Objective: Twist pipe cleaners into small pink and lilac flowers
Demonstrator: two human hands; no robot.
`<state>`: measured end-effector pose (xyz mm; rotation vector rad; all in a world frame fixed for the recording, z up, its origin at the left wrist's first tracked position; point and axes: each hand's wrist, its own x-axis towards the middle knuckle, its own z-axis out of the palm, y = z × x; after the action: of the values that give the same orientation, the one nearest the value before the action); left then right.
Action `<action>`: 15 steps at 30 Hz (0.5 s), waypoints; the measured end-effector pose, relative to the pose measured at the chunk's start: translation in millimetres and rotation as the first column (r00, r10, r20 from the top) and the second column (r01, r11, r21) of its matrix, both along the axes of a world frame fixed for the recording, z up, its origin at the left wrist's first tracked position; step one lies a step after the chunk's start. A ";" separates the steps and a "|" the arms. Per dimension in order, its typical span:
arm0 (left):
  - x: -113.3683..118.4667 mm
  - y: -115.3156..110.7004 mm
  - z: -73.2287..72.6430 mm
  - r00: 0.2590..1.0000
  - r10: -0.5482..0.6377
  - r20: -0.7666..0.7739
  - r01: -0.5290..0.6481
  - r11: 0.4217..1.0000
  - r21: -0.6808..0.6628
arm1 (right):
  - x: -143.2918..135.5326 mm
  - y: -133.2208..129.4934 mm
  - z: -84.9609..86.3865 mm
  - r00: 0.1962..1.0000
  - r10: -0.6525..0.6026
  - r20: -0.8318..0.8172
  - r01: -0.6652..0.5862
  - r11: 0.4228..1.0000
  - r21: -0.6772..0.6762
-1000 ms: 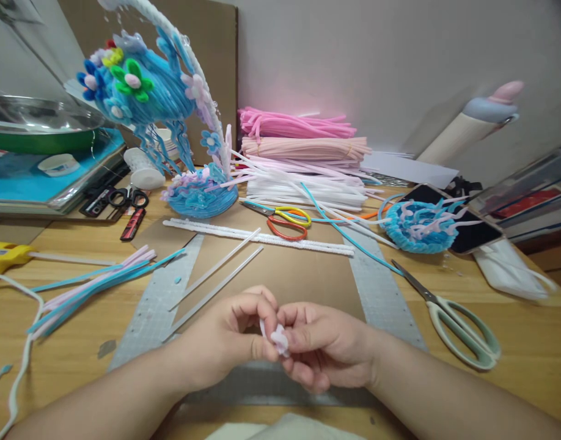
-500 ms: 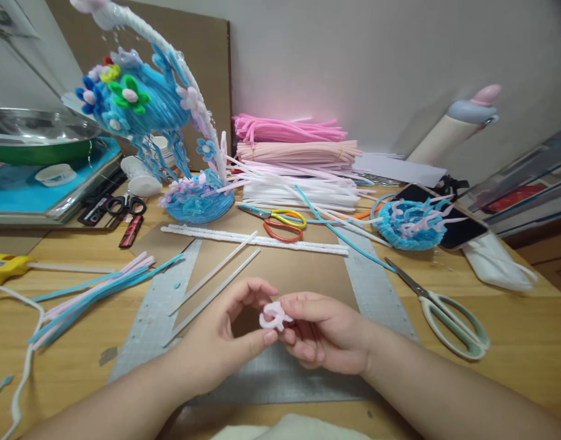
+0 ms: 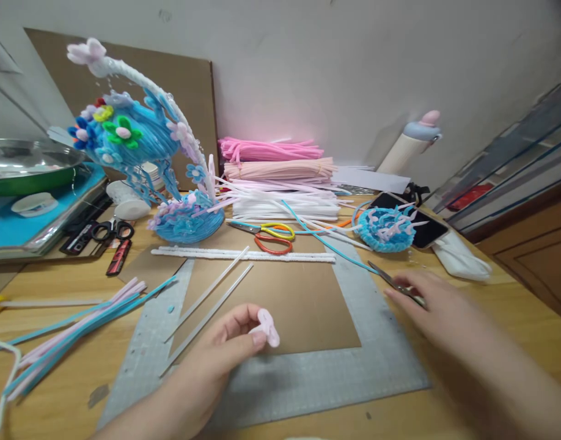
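Observation:
My left hand (image 3: 232,342) pinches a small pale pink pipe-cleaner piece (image 3: 267,330), bent into loops, above the front of the cutting mat. On the right, my right hand (image 3: 436,305) has its thumb and fingers closed about the scissors (image 3: 387,278). Their blades point up and left, and most of the handles are hidden under the hand. A blue pipe cleaner (image 3: 340,241) runs close to the blade tips. Behind the hand sits a round blue pipe-cleaner piece (image 3: 385,238) with pink strands.
A brown cardboard sheet (image 3: 308,305) covers part of the grey cutting mat (image 3: 344,379). Two glue sticks (image 3: 207,318) lie across it. Yellow-and-orange scissors (image 3: 274,244) and pipe-cleaner bundles (image 3: 280,201) are farther back. A tall blue flowered ornament (image 3: 189,226) stands left.
My right hand has let go of the pink piece and moved right to the scissors. The left hand keeps the piece, and the view has shifted.

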<state>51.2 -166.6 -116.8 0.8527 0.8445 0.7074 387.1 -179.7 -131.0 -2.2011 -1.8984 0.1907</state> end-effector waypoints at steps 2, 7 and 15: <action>1.4 -0.9 0.2 1.000 -0.006 -0.006 0.005 1.000 -0.022 | 24.3 -7.9 -16.9 0.998 -0.035 0.045 0.036 0.999 -0.030; 3.7 -3.1 -1.4 0.999 -0.043 0.018 0.044 0.994 -0.099 | 39.9 -20.5 -30.8 0.997 -0.075 0.015 0.076 0.996 -0.044; 4.7 -2.0 1.1 0.999 0.001 0.041 0.006 0.988 -0.151 | 62.8 -32.5 -29.8 0.972 -0.165 -0.166 0.147 0.982 -0.117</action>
<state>55.9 -168.6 -115.8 0.7009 0.8494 0.6477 449.8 -212.1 -160.8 -2.3034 -1.6488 0.4491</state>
